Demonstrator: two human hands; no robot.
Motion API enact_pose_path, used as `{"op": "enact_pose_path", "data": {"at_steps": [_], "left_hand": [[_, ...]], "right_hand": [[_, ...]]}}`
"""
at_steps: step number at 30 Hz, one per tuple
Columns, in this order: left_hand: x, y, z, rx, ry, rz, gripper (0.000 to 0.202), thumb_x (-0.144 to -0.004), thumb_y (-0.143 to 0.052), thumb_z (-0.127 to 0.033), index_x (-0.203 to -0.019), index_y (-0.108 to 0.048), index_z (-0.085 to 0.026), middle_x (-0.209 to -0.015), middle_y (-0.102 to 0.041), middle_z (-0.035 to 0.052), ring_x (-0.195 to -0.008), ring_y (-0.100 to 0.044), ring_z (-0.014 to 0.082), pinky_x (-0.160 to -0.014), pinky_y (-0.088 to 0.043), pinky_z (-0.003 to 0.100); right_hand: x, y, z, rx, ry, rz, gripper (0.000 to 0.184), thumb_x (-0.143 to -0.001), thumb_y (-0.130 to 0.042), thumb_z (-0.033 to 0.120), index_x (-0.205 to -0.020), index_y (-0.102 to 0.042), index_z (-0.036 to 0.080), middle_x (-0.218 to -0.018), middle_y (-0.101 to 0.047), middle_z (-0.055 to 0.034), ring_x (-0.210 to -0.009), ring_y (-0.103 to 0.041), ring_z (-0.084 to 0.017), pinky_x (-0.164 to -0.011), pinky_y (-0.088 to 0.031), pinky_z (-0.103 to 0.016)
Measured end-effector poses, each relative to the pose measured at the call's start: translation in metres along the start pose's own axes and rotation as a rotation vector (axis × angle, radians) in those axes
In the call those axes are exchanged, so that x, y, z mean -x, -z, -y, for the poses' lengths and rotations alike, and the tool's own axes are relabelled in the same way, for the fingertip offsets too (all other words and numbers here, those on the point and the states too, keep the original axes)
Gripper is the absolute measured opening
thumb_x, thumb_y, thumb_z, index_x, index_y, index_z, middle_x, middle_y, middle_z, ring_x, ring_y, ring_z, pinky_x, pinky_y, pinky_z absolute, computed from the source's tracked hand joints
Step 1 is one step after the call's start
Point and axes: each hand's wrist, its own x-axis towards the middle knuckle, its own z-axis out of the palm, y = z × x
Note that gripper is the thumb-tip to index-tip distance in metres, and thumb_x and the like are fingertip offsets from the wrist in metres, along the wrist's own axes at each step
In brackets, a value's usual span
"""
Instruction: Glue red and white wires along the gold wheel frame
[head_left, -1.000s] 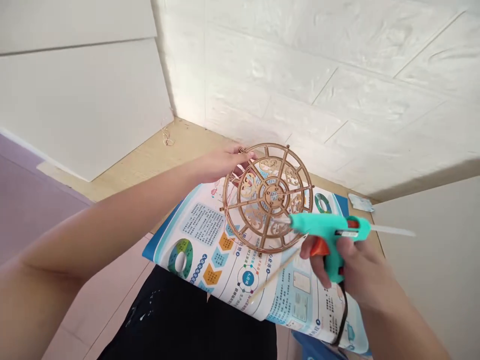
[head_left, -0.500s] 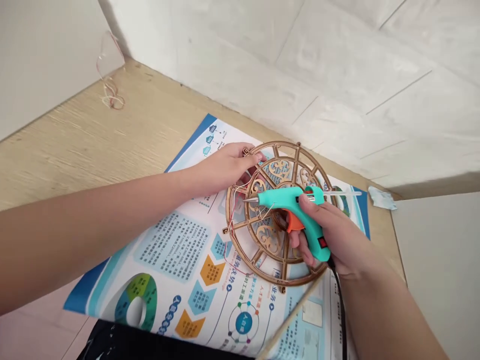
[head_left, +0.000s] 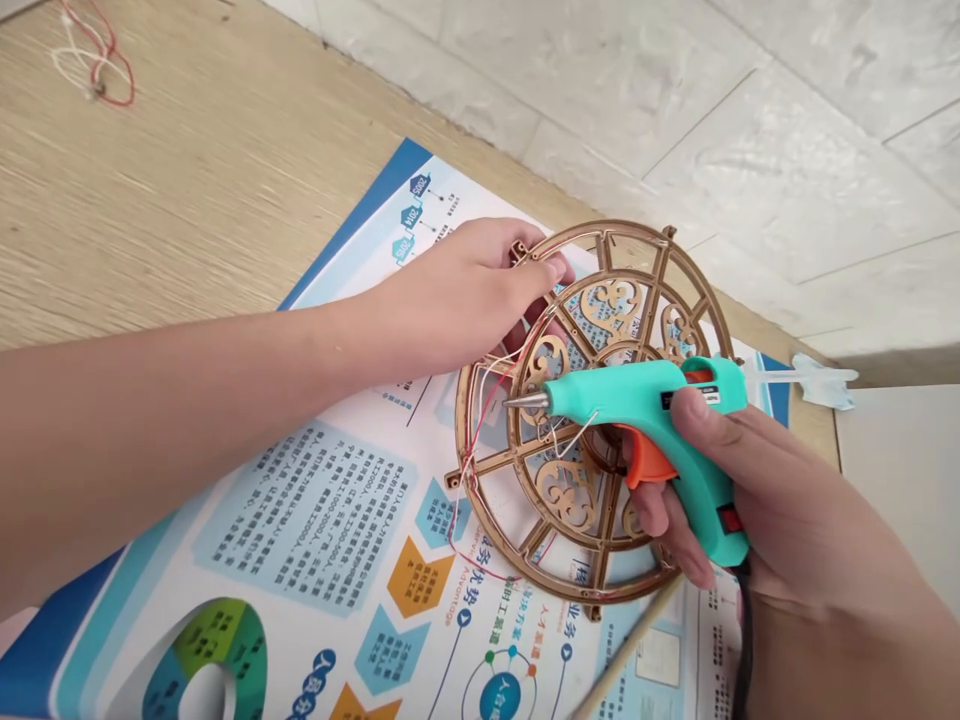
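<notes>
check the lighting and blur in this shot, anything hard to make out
In the head view, soft even light falls on the hot glue gun and the wooden wheel frame, with no hard glare; the poster print stays mostly readable; the white glue stick at the gun's rear looks slightly blurred; the head view is tilted, so the brick-pattern wall seams run aslant.

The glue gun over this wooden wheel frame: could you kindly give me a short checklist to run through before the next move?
1. Left hand on the wooden wheel frame: ok, fingers hold its rim.
2. Hot glue gun in the right hand: ok, gripped by the handle.
3. Glue stick loaded: ok, it protrudes from the gun's rear.
4. Metal nozzle clear of the red and white wires: not ok, its tip sits very close to them.
5. Gun heated: cannot tell, no sign shows.
</notes>
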Motion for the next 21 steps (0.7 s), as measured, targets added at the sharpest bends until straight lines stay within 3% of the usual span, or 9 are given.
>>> {"op": "enact_pose_path", "data": {"at_steps": [7,12,21], "left_hand": [[0.001,-0.001,-0.001,-0.081,-0.026,0.008,0.016,-0.097,-0.065,-0.024,-0.085,-0.074,-0.017,-0.073,-0.074,0.0042,-0.054,-0.068,0.0187,-0.063,-0.057,0.037],[0.000,-0.001,-0.001,-0.077,0.004,0.008,0.018,-0.097,-0.063,-0.025,-0.083,-0.072,-0.019,-0.071,-0.074,0.0036,-0.056,-0.069,0.0204,-0.063,-0.057,0.036],[0.001,-0.001,-0.003,-0.117,-0.004,0.044,0.017,-0.099,-0.063,-0.023,-0.084,-0.070,-0.018,-0.069,-0.074,0.0019,-0.051,-0.066,0.0150,-0.058,-0.051,0.028]], "right_hand": [[0.004,0.000,-0.004,-0.007,-0.016,-0.024,0.053,-0.084,-0.071,0.073,-0.071,-0.073,0.022,-0.051,-0.067,-0.0053,-0.026,-0.051,-0.015,-0.029,-0.032,-0.028],[0.010,-0.006,-0.005,-0.077,-0.004,-0.133,0.050,-0.084,-0.070,0.070,-0.069,-0.071,0.023,-0.047,-0.063,-0.0032,-0.023,-0.046,-0.014,-0.026,-0.026,-0.026],[0.013,-0.004,0.002,-0.007,-0.058,-0.077,0.050,-0.082,-0.073,0.071,-0.066,-0.072,0.023,-0.051,-0.067,-0.0044,-0.025,-0.052,-0.016,-0.029,-0.036,-0.025]]}}
